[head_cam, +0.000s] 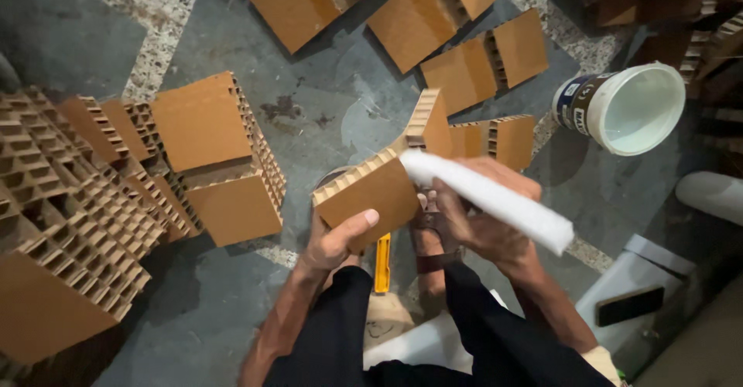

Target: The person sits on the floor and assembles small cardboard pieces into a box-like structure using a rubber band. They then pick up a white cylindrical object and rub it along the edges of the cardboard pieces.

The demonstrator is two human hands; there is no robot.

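Observation:
My left hand [334,240] grips a brown honeycomb cardboard piece [370,190] from below, thumb on its flat face. That piece meets a second brown panel [430,124] at an angle, forming a corner. My right hand [484,217] holds a long white bar-shaped thing [495,200], its end pressed against the corner where the two panels meet. A yellow tool [382,263] lies on the floor beneath the piece, between my legs.
Stacks of honeycomb cardboard [85,193] fill the left; folded corner pieces [433,15] lie at the top. A white bucket [631,108] lies tipped at the right. A dark phone [631,305] rests on a white box at lower right. The floor is grey concrete.

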